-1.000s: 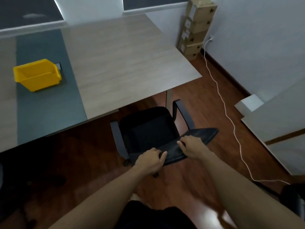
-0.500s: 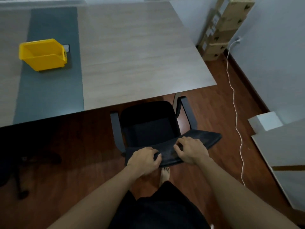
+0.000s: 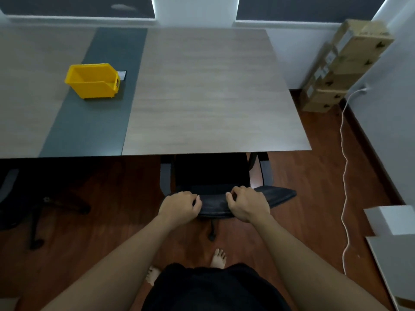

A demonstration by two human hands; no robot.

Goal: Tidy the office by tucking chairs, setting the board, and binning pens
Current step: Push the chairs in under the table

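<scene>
A black office chair [image 3: 212, 173] stands at the near edge of the wooden table [image 3: 208, 90], its seat partly under the tabletop. My left hand [image 3: 179, 207] and my right hand [image 3: 247, 204] both grip the top of the chair's backrest [image 3: 278, 195], side by side. The armrests show on either side of the seat. A yellow bin [image 3: 93, 80] sits on the grey strip at the table's left. No pens or board are in view.
A second dark chair [image 3: 27, 198] stands under the table at the left. Stacked cardboard boxes [image 3: 341, 63] lean in the back right corner. A white cable [image 3: 343, 176] runs along the wooden floor on the right. White panels [image 3: 395, 243] lie at the right edge.
The chair has rolled forward so its seat goes under the table edge. Both hands stayed on the backrest and I have stepped closer to the table.
</scene>
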